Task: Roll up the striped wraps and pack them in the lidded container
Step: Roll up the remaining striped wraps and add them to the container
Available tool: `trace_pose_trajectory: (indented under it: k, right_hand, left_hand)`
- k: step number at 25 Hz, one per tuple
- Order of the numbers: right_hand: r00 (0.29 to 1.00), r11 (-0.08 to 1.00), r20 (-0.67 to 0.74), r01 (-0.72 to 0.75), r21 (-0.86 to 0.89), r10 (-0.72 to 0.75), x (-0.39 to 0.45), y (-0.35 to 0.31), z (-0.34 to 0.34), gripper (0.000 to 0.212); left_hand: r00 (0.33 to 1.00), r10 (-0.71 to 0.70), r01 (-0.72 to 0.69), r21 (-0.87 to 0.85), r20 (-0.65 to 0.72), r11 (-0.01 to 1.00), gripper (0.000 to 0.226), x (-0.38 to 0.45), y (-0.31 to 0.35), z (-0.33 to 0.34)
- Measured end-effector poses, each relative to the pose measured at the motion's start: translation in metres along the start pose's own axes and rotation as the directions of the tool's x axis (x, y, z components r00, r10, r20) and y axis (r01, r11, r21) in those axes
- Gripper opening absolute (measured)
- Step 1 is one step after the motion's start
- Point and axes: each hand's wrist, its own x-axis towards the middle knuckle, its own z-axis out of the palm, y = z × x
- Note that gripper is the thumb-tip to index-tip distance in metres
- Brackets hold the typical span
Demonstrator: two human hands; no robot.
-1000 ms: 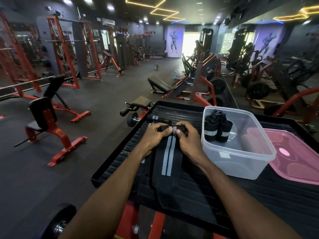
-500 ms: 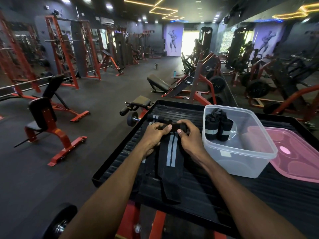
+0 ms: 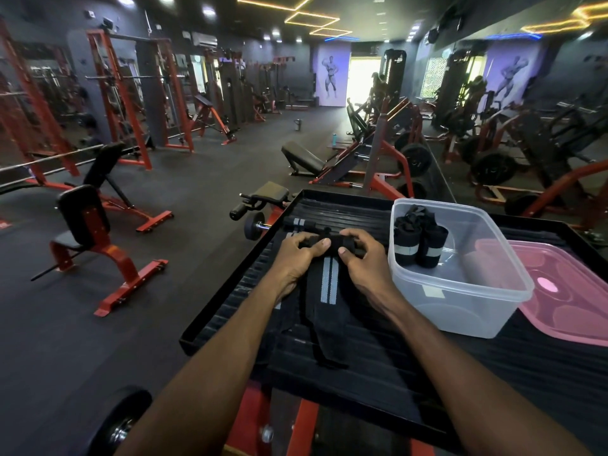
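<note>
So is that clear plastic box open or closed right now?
Open. The clear container has no lid on; the pink lid lies beside it, and rolled wraps stand inside.

Single head-worn view, forward and down, close over the tray (image 3: 230, 291)

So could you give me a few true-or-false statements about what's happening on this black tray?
1. Both hands, left hand and right hand, grip the striped wrap at its rolled end. True.
2. The clear container holds no wraps. False: two rolled wraps stand inside.
3. The pink lid sits closed on the container. False: it lies beside it on the black tray.
4. Another striped wrap lies beyond the hands. True.
</note>
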Motion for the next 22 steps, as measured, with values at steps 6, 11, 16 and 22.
trace_pose_trajectory:
  k: [6, 11, 16, 22]
  right_hand:
    - [0.998, 0.999, -0.044, -0.052, -0.012, 0.051, -0.0025, 0.0039, 0.0054, 0.01]
    - [0.999, 0.999, -0.04, -0.03, 0.023, 0.031, -0.001, 0.001, 0.0054, 0.029]
    - [0.994, 0.994, -0.032, -0.104, 0.014, 0.104, -0.0028, -0.0051, 0.0028, 0.025]
    - [0.999, 0.999, -0.028, -0.03, -0.029, 0.029, -0.0033, -0.0052, -0.0003, 0.024]
  left_hand:
    - [0.998, 0.055, -0.054, -0.018, 0.021, 0.998, 0.019, 0.0006, 0.0015, -0.0011]
    - [0.999, -0.039, 0.043, -0.124, 0.036, 0.991, 0.02, 0.0005, 0.0004, 0.0]
    - [0.995, 0.098, -0.098, 0.046, -0.001, 0.994, 0.025, 0.0007, -0.0001, -0.004]
    - [0.996, -0.003, 0.017, -0.142, 0.093, 0.99, 0.023, 0.0025, -0.0024, -0.0004]
